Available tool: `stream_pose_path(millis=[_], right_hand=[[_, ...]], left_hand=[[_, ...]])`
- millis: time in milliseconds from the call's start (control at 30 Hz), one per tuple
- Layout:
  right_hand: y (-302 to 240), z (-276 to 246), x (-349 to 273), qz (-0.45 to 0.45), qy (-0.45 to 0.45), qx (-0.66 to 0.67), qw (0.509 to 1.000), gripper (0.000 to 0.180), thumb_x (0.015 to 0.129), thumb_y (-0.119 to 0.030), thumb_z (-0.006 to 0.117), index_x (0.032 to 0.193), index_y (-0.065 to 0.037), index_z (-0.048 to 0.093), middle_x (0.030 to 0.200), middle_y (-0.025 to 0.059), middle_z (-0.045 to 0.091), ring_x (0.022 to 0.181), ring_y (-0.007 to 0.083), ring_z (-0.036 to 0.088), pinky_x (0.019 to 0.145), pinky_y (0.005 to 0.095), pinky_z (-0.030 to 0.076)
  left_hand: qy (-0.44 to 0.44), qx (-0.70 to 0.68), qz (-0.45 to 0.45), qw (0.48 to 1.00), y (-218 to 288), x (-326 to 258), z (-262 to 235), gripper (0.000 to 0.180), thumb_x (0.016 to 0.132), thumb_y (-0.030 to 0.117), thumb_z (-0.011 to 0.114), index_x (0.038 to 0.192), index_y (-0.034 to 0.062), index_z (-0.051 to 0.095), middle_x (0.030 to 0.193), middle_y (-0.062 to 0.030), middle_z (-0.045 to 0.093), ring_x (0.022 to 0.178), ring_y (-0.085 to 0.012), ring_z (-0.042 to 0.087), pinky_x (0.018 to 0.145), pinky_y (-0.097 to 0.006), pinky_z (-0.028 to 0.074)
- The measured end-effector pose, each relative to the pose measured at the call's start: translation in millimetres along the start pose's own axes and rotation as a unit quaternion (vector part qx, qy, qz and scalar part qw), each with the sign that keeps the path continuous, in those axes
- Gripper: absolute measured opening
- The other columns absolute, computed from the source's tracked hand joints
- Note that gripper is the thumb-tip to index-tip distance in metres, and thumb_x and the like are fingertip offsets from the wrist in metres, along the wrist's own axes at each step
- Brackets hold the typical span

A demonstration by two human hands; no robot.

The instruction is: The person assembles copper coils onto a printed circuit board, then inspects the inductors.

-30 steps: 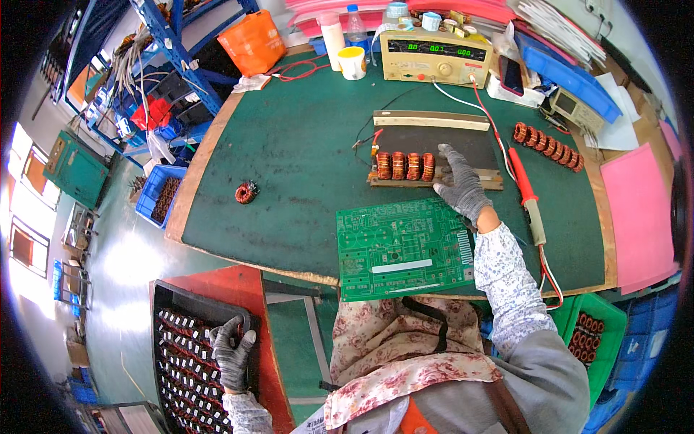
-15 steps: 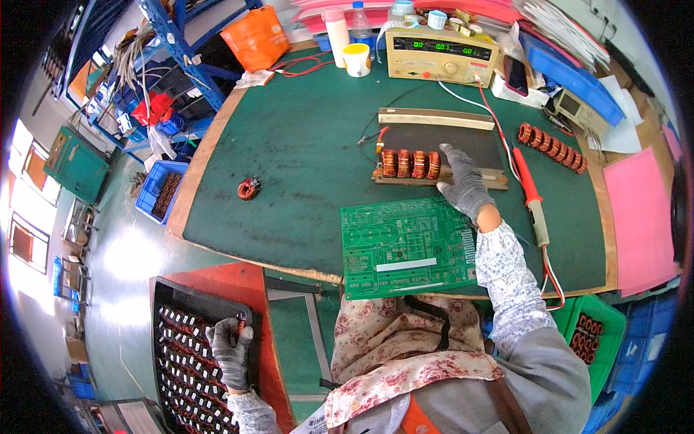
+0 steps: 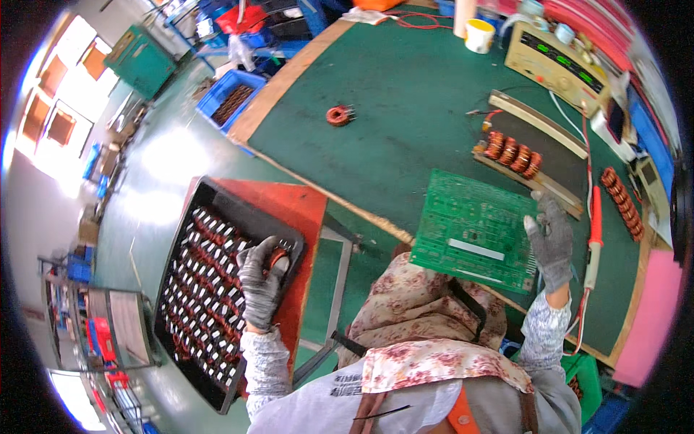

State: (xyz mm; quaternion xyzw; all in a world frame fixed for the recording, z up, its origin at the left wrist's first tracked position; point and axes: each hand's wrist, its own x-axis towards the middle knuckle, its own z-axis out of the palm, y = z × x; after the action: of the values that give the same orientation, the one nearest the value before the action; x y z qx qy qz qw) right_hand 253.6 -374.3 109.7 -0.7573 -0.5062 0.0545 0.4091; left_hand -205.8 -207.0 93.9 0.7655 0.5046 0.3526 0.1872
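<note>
My left hand (image 3: pixel 260 286), in a grey glove, is over the near right corner of a black tray (image 3: pixel 289 239). Its thumb and fingers are closed around a copper-wound toroidal coil (image 3: pixel 277 255). Rows of similar coils with white tops fill the tray. My right hand (image 3: pixel 552 242), gloved too, is beside the right edge of a green circuit board (image 3: pixel 470 217), its fingers apart and nothing visible in them. The board lies at the bench's front edge, overhanging it slightly. Behind it, several coils (image 3: pixel 513 155) stand in a row along a wooden strip of a dark fixture (image 3: pixel 546 145).
A lone coil (image 3: pixel 337 116) lies on the green bench top (image 3: pixel 405 87). To the right are a red-and-white probe (image 3: pixel 596 224) with cables and another coil row (image 3: pixel 622 204). A beige power supply (image 3: pixel 557 65) stands at the back. A blue bin (image 3: pixel 217 94) sits left of the bench.
The head view has turned left, toward the tray. My right hand has drawn back from the coil row to the board's right edge. The coil in my left hand now shows more clearly.
</note>
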Motion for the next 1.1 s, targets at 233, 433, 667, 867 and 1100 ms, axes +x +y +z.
stream_pose_path(millis=[233,433,667,867,1100], right_hand=[[-69,73,-29,-0.012,-0.345,0.418,0.84,0.061,0.087,-0.033,0.067,0.136,-0.005,0.044,0.13,0.0111,0.054,0.109,0.0223,0.056,0.092,0.034,0.047],[-113,108,-49,0.051,-0.408,0.615,0.673,0.091,0.08,-0.053,0.069,0.144,0.0,0.031,0.138,0.014,0.047,0.121,0.0239,0.05,0.104,0.036,0.039],[-58,64,-62,0.225,-0.229,0.736,0.596,0.075,0.081,-0.048,0.072,0.134,-0.002,0.046,0.124,0.0113,0.054,0.09,0.0191,0.059,0.067,0.0162,0.05],[-4,0,-40,0.024,0.022,0.297,0.954,0.065,0.076,-0.017,0.075,0.133,-0.004,0.047,0.128,0.0128,0.052,0.109,0.0251,0.057,0.089,0.0351,0.048],[37,-28,9,0.019,0.109,-0.152,0.982,0.076,0.069,-0.005,0.075,0.137,-0.009,0.041,0.127,0.017,0.049,0.118,0.036,0.05,0.101,0.0406,0.042]], left_hand=[[-0.02,-0.162,0.113,0.98,93,1,-2,0.046,0.083,0.046,0.064,0.109,0.0076,0.066,0.099,-0.0054,0.067,0.1,-0.0267,0.053,0.093,-0.041,0.038],[-0.169,-0.288,0.24,0.911,132,-7,58,0.038,0.08,0.04,0.069,0.106,0.0116,0.067,0.107,-0.008,0.064,0.107,-0.0281,0.053,0.097,-0.041,0.033],[-0.068,-0.048,0.198,0.977,95,7,33,0.052,0.08,0.041,0.072,0.115,0.0049,0.062,0.114,-0.0135,0.062,0.108,-0.0294,0.055,0.096,-0.041,0.041],[-0.023,-0.06,-0.049,0.997,3,-6,-19,0.028,0.089,0.011,0.063,0.115,0.0008,0.06,0.109,-0.0139,0.06,0.099,-0.0287,0.058,0.09,-0.039,0.046],[-0.137,0.148,0.018,0.979,-34,-8,-21,0.022,0.095,0.013,0.055,0.109,0.0027,0.067,0.116,-0.0169,0.057,0.106,-0.0324,0.057,0.094,-0.038,0.045]])
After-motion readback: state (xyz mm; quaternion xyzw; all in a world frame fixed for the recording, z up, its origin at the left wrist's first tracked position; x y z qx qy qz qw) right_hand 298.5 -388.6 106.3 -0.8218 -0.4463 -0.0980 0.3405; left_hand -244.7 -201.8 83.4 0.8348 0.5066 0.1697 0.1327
